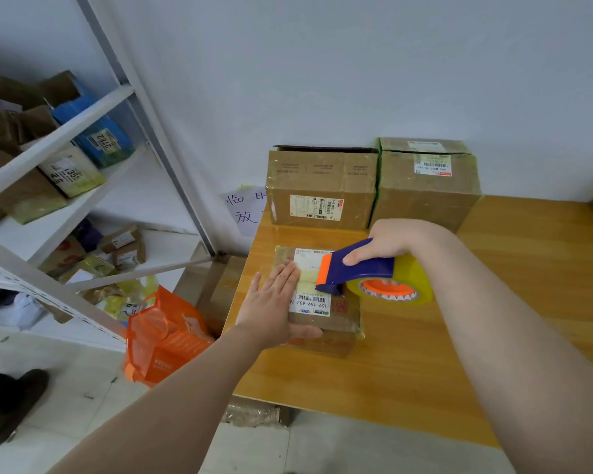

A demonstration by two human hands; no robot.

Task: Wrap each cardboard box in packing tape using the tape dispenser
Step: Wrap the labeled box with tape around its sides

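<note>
While the left hand lies flat with straight fingers on the small cardboard box to keep it steady on the tabletop, the right hand grips the tape dispenser, whose front edge touches the box top, probably to lay tape.

The single wide-angle camera rides on my head, looking forward and down, so my left forearm and right forearm run in from the bottom edge. It sits close above the worktop, facing the wall, with the shelf rack bending away at left.
</note>
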